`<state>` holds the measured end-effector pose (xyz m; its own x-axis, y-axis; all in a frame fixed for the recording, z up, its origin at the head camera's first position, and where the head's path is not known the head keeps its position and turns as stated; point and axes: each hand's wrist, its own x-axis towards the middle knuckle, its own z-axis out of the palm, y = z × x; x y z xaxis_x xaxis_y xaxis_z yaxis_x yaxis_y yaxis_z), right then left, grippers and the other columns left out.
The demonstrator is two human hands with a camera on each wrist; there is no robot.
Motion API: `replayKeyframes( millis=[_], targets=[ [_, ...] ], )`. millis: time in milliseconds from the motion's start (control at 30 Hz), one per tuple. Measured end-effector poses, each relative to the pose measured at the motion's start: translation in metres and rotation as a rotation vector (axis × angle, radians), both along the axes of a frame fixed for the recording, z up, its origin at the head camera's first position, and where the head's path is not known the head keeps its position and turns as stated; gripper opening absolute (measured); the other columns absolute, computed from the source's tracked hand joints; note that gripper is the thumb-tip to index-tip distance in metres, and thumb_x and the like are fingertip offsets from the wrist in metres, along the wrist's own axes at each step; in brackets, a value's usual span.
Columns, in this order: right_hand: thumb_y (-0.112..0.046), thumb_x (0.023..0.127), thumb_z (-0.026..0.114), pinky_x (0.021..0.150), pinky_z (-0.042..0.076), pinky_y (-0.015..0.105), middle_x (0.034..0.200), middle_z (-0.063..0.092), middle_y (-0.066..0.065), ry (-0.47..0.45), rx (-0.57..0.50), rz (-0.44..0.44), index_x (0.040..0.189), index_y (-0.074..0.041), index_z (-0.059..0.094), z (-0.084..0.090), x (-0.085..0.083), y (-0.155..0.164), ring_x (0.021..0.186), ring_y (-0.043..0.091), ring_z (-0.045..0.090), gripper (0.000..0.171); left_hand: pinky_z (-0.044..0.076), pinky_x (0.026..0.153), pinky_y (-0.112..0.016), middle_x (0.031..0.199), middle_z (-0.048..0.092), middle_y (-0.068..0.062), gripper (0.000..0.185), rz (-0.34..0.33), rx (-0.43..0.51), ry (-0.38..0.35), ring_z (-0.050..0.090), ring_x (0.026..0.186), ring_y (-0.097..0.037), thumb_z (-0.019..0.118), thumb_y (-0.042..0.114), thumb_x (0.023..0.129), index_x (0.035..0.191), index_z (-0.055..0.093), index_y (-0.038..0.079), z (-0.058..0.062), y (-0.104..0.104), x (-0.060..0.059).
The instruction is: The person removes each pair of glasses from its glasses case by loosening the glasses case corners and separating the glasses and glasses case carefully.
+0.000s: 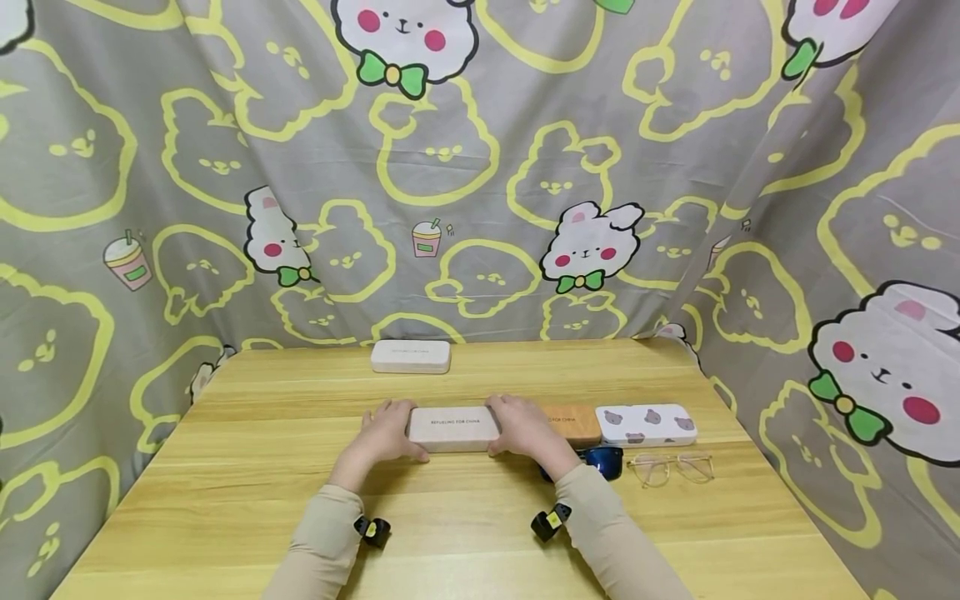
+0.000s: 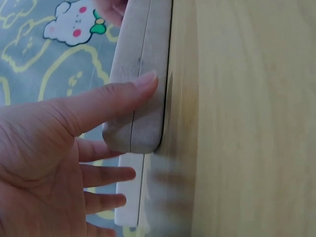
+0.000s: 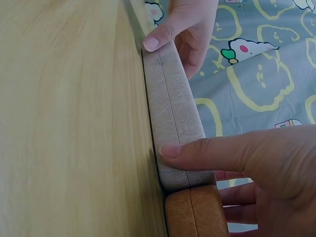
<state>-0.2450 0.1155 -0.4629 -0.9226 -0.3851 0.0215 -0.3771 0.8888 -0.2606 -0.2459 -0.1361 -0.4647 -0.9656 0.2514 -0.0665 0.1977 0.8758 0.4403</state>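
A light grey glasses case (image 1: pixel 453 433) with dark lettering on its lid lies closed on the table, between both hands. My left hand (image 1: pixel 384 432) grips its left end; in the left wrist view the thumb (image 2: pixel 123 94) presses the front side, while the other fingers reach behind and past the end. At the other end my right hand (image 1: pixel 521 427) holds the case, its thumb (image 3: pixel 197 152) on the front side. An orange-brown glasses case (image 1: pixel 576 425) touches the grey case's right end, partly hidden by the right hand.
Right of the brown case lies a white case with bear prints (image 1: pixel 647 424). Dark blue sunglasses (image 1: pixel 603 463) and thin-framed eyeglasses (image 1: pixel 671 469) lie in front. A white case (image 1: pixel 410 357) stands near the back edge of the wooden table (image 1: pixel 225 500). Patterned curtains (image 1: pixel 480 167) surround it.
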Motion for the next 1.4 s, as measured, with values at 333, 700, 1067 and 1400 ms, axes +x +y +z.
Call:
replayKeyframes(
  millis=[333,700,1067,1400],
  targets=[
    [-0.037,0.076,0.083,0.117,0.032,0.049,0.145,0.048,0.012,0.021,-0.052,0.099,0.147,-0.013,0.043,0.002,0.002,-0.003,0.142,0.033,0.037,0.084,0.008,0.111,-0.076,0.151,0.042,-0.019,0.103,-0.031,0.056,-0.029,0.021,0.145,-0.049,0.09,0.041,0.062,0.146,0.041,0.007,-0.006,-0.008,-0.005],
    [-0.041,0.081,0.078,0.114,0.038,0.042,0.139,0.053,0.007,0.165,-0.048,0.179,0.144,-0.012,0.047,0.0,0.004,-0.018,0.135,0.026,0.045,0.076,-0.006,0.109,-0.077,0.158,0.025,-0.025,0.104,-0.006,0.258,-0.123,-0.005,0.149,-0.048,0.087,0.046,0.064,0.148,0.039,0.009,-0.017,-0.016,-0.011],
    [-0.037,0.079,0.08,0.105,0.046,0.04,0.131,0.058,0.004,0.158,-0.043,0.188,0.136,-0.015,0.055,0.001,0.002,-0.028,0.122,0.021,0.054,0.066,-0.015,0.112,-0.07,0.162,0.011,-0.024,0.106,-0.015,0.398,-0.178,-0.012,0.147,-0.049,0.087,0.038,0.068,0.151,0.031,0.004,-0.026,-0.019,-0.004],
    [-0.032,0.076,0.083,0.106,0.045,0.04,0.133,0.06,0.005,0.068,-0.016,0.131,0.132,-0.018,0.059,0.001,0.002,-0.039,0.125,0.023,0.054,0.063,-0.016,0.114,-0.066,0.162,0.011,-0.024,0.102,0.062,0.426,-0.148,-0.011,0.149,-0.046,0.089,0.032,0.066,0.148,0.037,0.002,-0.033,-0.014,0.002]
  ],
)
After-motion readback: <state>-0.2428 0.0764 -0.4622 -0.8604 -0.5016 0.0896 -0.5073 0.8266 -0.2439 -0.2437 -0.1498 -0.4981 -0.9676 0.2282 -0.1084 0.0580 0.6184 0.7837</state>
